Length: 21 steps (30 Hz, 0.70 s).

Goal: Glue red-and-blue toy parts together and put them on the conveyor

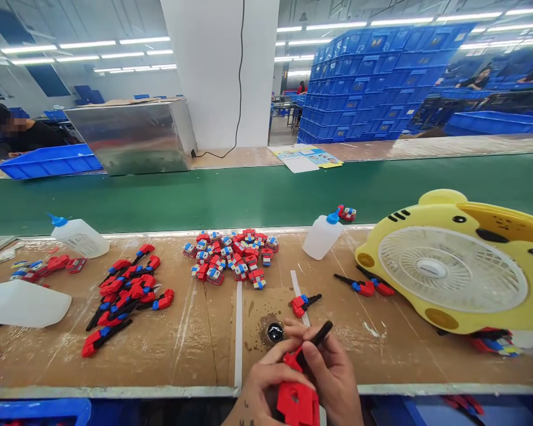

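My left hand [258, 378] is wrapped round a red plastic toy part [296, 402] close to the table's front edge. My right hand [335, 370] pinches a black rod-shaped piece [323, 332] that sticks up between thumb and fingers. The two pieces meet between my hands, but fingers hide whether they are joined. Just beyond my left fingers is a small round cup of dark liquid [275, 332], with wet stains about it. A red, blue and black toy part [302, 304] lies a little past my fingertips.
Piles of red-and-black parts [128, 284] and red, white and blue parts [233, 254] cover the left and middle. White squeeze bottles [323, 238] with blue tips stand or lie around. A yellow fan [453, 266] fills the right side. Behind runs a green belt [231, 204].
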Available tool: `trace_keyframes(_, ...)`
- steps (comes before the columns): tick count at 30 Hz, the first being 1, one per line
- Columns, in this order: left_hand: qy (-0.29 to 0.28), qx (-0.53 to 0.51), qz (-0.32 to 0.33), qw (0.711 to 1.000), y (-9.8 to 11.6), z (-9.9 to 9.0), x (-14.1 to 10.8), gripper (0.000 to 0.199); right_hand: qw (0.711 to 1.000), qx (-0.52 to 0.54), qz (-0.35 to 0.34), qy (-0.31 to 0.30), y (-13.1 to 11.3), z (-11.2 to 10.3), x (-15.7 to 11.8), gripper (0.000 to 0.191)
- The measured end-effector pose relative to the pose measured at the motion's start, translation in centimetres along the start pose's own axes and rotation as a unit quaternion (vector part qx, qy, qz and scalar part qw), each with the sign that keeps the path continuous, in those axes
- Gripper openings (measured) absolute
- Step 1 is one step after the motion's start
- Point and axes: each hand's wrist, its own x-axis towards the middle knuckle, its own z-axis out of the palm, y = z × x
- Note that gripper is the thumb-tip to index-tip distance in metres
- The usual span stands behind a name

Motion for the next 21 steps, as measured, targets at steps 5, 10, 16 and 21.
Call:
trace_keyframes(5,-0.02,-0.074,-0.009,0.997,-0.4,-1.6,-0.9,0.064,0.963,-0.153,-0.217,0.039,-2.4,-3.5,0.6,0.021)
trace_keyframes(10,0.027,-0.095,-0.097,0.99,-1.1,-2.4,-2.7,0.069,0.775,-0.434,-0.298,-0.35,-8.3,-3.6,1.9,0.051)
trace_keyframes(16,-0.005,-0.075,-0.159,0.984,0.0,-3.7,-3.8,0.054,0.692,-0.539,-0.209,-0.432,-8.6,-3.1,2.0,0.037)
trace_keyframes(21,0.001,-0.234,-0.113,0.966,-0.8,-4.6,-4.6,0.057,0.823,-0.478,-0.139,-0.273,-3.4,-5.8,2.3,0.034)
